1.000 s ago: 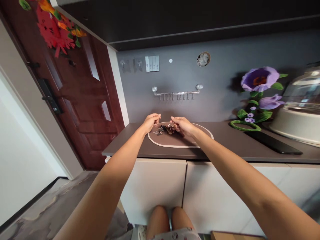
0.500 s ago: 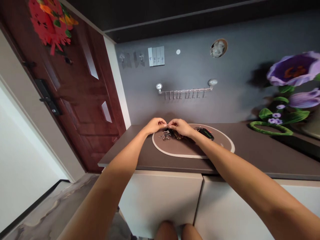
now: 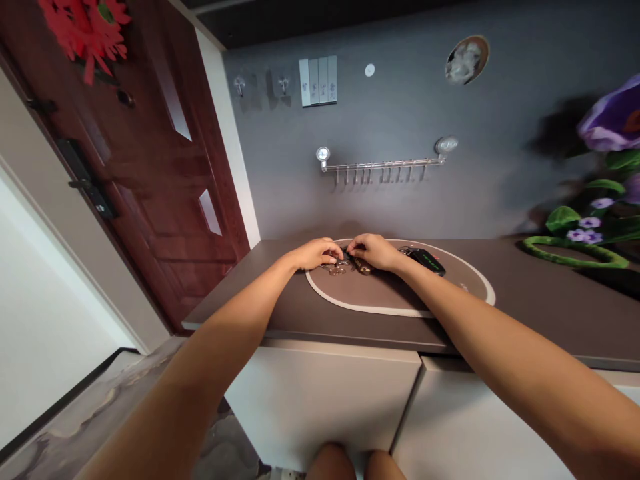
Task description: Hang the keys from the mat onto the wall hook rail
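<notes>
Over the left part of an oval brown mat (image 3: 370,293) with a pale rim, my left hand (image 3: 317,254) rests low with its fingers curled above small metal pieces (image 3: 337,271) that look like keys or rings. My right hand (image 3: 373,251) is just beside it, thumb and fingertips pinched together at a small dark item among the pile. What either hand grips is too small to make out. Under the right hand lies a brownish item (image 3: 363,267). A black pouch (image 3: 427,261) with green lettering sits on the mat, right of the right hand.
A rail with several hooks (image 3: 383,165) is fixed to the grey wall above the mat. Purple flowers (image 3: 613,120) and a green ring (image 3: 575,253) stand on the counter (image 3: 530,313) at the right. A dark red door (image 3: 150,187) is at the left.
The camera view has shifted and come closer. My hands have lowered toward the pile, and their fingertips, which met before, are now slightly apart.
</notes>
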`<action>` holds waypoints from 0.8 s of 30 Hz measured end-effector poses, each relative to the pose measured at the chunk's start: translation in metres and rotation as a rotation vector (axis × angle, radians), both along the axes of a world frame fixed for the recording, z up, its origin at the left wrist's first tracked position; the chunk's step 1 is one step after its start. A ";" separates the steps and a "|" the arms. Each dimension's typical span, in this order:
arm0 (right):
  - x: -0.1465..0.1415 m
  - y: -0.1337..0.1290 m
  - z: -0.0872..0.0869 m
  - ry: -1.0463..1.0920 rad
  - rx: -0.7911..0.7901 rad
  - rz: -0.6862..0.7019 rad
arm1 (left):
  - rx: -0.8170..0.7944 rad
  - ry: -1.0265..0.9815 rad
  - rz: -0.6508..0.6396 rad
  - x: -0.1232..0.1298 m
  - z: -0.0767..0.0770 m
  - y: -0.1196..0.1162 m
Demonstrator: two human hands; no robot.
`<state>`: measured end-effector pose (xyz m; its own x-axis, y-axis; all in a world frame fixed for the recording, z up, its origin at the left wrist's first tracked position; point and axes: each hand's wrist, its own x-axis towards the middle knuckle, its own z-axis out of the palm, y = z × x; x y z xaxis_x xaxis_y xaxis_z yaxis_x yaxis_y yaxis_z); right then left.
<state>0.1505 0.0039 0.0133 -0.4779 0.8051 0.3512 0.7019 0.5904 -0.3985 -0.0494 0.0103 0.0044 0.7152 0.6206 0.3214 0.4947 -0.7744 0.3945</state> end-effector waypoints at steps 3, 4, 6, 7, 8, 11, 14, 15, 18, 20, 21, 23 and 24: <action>-0.001 0.003 -0.003 -0.021 0.015 -0.007 | -0.009 0.000 0.004 0.001 0.002 -0.004; -0.001 0.004 -0.003 -0.029 0.022 -0.010 | -0.014 0.007 0.003 0.001 0.003 -0.005; -0.002 0.004 -0.003 -0.042 0.034 -0.017 | -0.026 0.027 -0.010 0.001 0.005 -0.008; -0.003 0.004 -0.003 -0.044 0.037 -0.018 | -0.032 0.041 -0.019 0.002 0.006 -0.009; -0.003 0.003 -0.003 -0.045 0.039 -0.016 | -0.037 0.054 -0.028 0.002 0.006 -0.009; -0.004 0.002 -0.002 -0.045 0.034 -0.008 | -0.037 0.080 -0.034 0.003 0.005 -0.009; -0.004 0.002 -0.002 -0.044 0.030 -0.007 | -0.009 0.092 -0.022 0.002 0.003 -0.006; -0.004 0.002 -0.001 -0.045 0.030 -0.006 | 0.006 0.101 -0.017 0.001 0.002 -0.005; -0.005 0.001 -0.001 -0.056 0.030 -0.003 | 0.045 0.128 0.015 0.000 0.001 -0.004; -0.005 0.001 -0.001 -0.063 0.024 -0.009 | 0.055 0.138 0.047 0.000 0.001 -0.004; -0.006 0.001 -0.001 -0.064 0.023 -0.014 | 0.058 0.141 0.062 0.000 0.001 -0.004; -0.006 0.001 -0.001 -0.067 0.024 -0.020 | 0.063 0.140 0.085 0.000 0.000 -0.003; -0.006 0.001 -0.001 -0.071 0.028 -0.021 | 0.065 0.129 0.096 0.000 0.000 -0.002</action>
